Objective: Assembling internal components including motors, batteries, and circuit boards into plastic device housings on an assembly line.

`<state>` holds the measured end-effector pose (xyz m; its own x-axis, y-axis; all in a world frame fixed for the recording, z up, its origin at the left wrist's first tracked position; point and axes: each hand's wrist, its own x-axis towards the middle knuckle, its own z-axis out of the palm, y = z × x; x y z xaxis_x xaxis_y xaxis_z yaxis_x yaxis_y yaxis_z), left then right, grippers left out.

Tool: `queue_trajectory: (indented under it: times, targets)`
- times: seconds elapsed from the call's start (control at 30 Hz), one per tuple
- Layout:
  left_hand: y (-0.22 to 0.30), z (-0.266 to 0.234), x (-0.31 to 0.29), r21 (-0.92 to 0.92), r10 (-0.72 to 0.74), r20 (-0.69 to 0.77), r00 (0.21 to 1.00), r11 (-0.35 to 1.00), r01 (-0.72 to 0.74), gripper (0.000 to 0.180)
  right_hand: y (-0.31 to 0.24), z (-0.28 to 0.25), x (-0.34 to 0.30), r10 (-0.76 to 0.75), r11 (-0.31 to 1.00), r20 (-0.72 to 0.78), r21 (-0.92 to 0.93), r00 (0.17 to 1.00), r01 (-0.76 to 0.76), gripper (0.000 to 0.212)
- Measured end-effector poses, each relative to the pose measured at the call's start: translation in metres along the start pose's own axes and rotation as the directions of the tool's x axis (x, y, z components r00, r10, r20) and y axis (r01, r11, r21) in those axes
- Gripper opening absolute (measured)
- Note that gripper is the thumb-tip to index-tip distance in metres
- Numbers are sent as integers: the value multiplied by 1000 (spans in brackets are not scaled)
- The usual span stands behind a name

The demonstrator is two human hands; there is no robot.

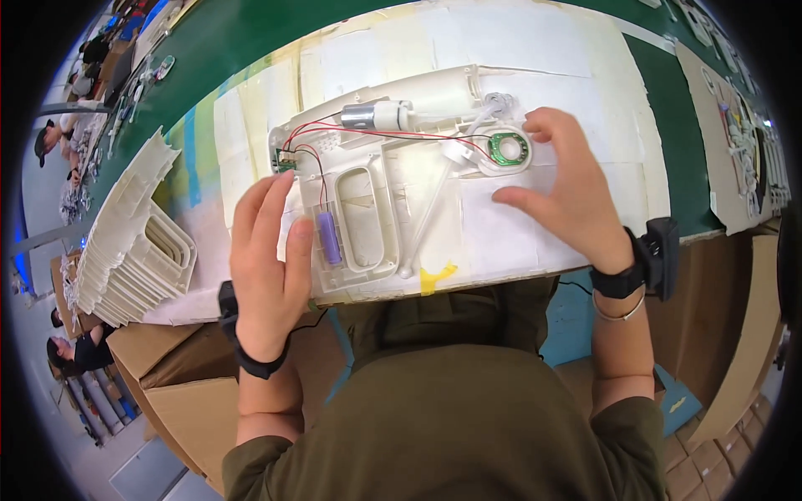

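A white plastic housing half [391,167] lies on the paper-covered bench, its inside facing up. In it sit a silver cylindrical motor [361,116], a purple battery cell [329,238] and a small green circuit board [286,161], joined by red and black wires. My left hand [271,259] rests at the housing's left side, fingers stretched out and thumb apart, fingertips beside the small board; whether they touch it I cannot tell. Around the right side of a white round head with a green ring-shaped board [508,149], my right hand [576,188] is spread, holding nothing.
A stack of white housing shells [138,242] leans at the left. Clear tubing [497,104] coils behind the round head. Cardboard boxes [180,392] flank me below the bench edge. A cardboard sheet with small parts [725,134] lies far right. Other people sit far left.
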<state>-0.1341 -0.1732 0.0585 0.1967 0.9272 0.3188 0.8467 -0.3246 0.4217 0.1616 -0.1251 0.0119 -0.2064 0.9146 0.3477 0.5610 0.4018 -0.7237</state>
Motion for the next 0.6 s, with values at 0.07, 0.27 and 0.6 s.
queue_trajectory:
  times: [0.07,0.27,0.6]
  targets:
    - [18,-4,22,26,177,-20,984,984,-176,30,6,2,-4,0,998,28,-56,1000,2,55]
    - [55,39,103,28,453,133,881,887,-460,19,5,8,4,-100,959,110,-254,989,125,51]
    - [60,92,173,-6,235,669,705,950,-312,27,-20,4,-6,-307,951,-48,-55,950,305,40]
